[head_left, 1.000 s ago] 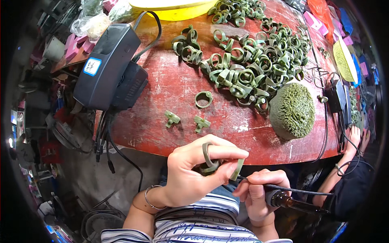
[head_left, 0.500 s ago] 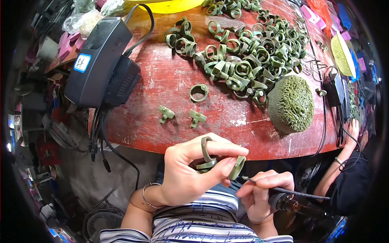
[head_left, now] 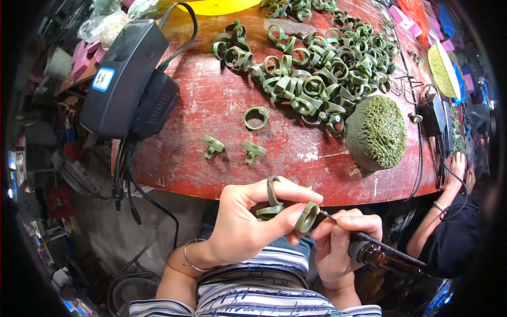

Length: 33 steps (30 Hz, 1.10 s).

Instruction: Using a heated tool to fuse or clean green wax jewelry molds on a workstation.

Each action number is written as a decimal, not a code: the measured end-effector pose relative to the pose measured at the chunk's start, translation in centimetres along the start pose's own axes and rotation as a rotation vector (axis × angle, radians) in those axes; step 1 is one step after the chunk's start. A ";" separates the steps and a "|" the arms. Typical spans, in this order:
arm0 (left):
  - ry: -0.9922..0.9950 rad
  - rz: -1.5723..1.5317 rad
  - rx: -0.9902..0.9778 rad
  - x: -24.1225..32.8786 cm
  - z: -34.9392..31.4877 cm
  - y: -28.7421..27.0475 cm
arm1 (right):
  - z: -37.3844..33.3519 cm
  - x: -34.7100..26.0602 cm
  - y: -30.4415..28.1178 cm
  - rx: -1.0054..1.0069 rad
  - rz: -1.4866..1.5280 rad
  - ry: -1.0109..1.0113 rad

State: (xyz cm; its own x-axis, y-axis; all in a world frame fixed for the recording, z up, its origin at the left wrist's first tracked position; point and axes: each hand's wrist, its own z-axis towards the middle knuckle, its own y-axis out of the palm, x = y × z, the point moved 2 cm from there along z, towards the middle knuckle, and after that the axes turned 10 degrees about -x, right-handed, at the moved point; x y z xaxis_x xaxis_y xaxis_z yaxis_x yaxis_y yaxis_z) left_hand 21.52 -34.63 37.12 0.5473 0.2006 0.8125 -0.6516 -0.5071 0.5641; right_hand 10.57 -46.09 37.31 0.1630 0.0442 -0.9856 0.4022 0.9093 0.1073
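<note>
My left hand (head_left: 245,227) is closed, pinching a green ring (head_left: 307,217) between thumb and forefinger. Another green ring (head_left: 273,191) sits around one of its fingers, with a third ring (head_left: 270,212) tucked against the fingers below. Closed around a slim dark tool (head_left: 391,245), my right hand (head_left: 340,248) brings its thin tip close to the pinched ring; whether they touch, I cannot tell. A brown bottle-like object (head_left: 383,260) with a dark end lies just behind that hand, and I cannot see whether the hand holds it.
On the red worn table (head_left: 206,174) stand a rough green cylinder block (head_left: 376,133) and a large pile of green rings (head_left: 322,68). Three loose rings (head_left: 256,118) lie nearer me. A dark device (head_left: 127,79) with hanging cables is at left, another person's arm (head_left: 441,198) at right.
The pinched ring has turned so its opening faces the tool more. The tool's tip has risen a little, and its handle now slopes more steeply.
</note>
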 end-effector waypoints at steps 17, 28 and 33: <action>0.129 -0.237 0.051 0.1 -2.0 -2.4 | 0.5 0.7 -0.2 0.035 -0.104 0.134; 0.354 1.121 0.606 0.8 0.2 -2.4 | 0.9 1.6 -0.2 0.042 -0.024 0.096; 0.313 1.298 0.531 1.0 0.6 -2.4 | 1.0 1.8 -0.4 0.022 -0.007 0.117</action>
State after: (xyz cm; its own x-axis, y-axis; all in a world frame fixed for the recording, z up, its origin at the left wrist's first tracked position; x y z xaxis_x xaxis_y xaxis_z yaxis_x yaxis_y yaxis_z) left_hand 23.95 -33.68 36.47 -0.4520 -0.5004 0.7385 -0.2838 -0.7042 -0.6508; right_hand 11.65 -46.78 35.60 0.0541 0.0872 -0.9947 0.4230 0.9004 0.1019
